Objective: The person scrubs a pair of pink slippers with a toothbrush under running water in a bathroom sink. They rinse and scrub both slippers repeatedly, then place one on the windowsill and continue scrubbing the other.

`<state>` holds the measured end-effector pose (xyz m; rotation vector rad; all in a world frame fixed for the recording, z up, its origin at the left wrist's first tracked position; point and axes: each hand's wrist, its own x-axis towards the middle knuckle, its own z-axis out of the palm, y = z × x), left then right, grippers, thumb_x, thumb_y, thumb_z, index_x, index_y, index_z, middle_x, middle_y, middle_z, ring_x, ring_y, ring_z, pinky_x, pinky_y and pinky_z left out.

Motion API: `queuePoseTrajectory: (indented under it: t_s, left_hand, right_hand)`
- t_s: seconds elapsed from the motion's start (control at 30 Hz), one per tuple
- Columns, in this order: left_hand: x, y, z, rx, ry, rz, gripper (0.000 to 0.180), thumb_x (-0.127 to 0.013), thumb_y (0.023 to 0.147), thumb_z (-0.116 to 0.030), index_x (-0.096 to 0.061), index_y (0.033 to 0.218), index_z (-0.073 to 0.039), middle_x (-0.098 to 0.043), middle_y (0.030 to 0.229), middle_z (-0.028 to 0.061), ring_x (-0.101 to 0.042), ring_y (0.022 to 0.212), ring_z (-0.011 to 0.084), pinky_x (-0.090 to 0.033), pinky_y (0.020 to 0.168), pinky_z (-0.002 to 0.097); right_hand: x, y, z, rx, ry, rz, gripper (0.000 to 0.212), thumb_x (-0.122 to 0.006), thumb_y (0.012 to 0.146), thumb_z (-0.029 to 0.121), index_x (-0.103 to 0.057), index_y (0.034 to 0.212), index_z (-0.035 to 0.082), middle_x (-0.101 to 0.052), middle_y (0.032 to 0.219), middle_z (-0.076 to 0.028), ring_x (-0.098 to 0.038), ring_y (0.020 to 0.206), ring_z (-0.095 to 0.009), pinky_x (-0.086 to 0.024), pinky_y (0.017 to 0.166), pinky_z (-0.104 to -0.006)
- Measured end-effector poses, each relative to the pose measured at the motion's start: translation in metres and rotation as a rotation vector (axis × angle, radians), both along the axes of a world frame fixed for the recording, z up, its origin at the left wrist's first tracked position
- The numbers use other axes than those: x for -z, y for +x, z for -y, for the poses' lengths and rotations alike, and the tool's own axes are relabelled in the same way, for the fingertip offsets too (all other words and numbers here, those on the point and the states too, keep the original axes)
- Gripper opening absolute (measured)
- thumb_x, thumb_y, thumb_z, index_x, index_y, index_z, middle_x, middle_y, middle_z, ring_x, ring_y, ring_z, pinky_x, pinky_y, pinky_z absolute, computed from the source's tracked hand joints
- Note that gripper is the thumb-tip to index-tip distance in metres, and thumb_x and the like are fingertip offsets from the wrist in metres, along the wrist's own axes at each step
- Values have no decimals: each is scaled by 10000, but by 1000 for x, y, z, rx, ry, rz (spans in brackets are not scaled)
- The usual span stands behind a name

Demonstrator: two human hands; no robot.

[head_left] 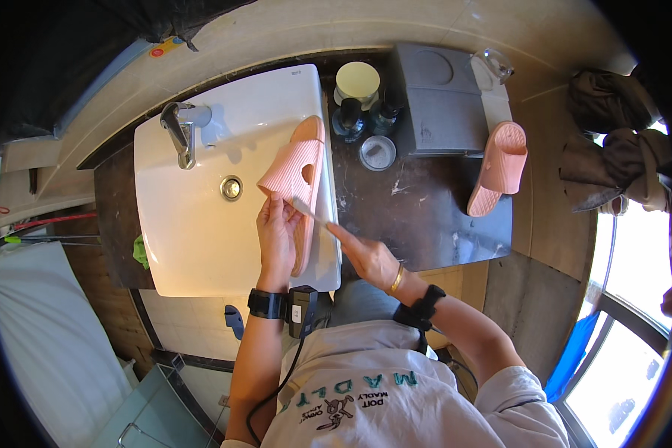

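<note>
A pink ribbed slide slipper is tilted over the right side of the white sink, its toe end toward the far side. My left hand grips it at the near edge of its strap, fingers closed. In my right hand is a slim, pale brush that looks like a toothbrush. Its head touches the slipper near the strap's edge, close to my left fingertips. The matching pink slipper rests on the dark counter at the right.
At the sink's far left stands a chrome faucet; a metal drain sits in the basin. Behind the counter are a pale yellow tub, dark bottles, a small round dish and a grey box.
</note>
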<state>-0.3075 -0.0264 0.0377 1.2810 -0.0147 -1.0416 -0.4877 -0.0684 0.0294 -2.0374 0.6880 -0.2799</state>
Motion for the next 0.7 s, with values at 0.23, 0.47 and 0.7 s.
queuePoseTrajectory:
  t_s: [0.23,0.47,0.7]
  left_hand:
    - [0,-4,3,64,-30,9,277,-500,964,-302,-549,1073,-51,-603,1006,43,-568,934,144,-463,842,328]
    - [4,-10,3,68,19,13,326,-482,973,-310,-525,1133,-29,-601,1047,73,-579,976,154,-471,862,319]
    - [2,-6,5,55,14,16,322,-505,958,-318,-524,1135,-50,-585,1089,66,-554,994,166,-454,878,340]
  right_hand:
    - [12,-6,2,124,-98,177,559,-560,846,31,-380,1372,86,-619,760,-179,-606,643,-342,-507,580,-404]
    - [23,-15,-2,164,-75,209,529,-541,877,67,-371,1376,105,-608,783,-221,-602,651,-376,-501,578,-418]
    - [19,-11,0,83,-125,240,539,-528,869,45,-361,1380,95,-612,777,-183,-598,630,-357,-494,562,-422]
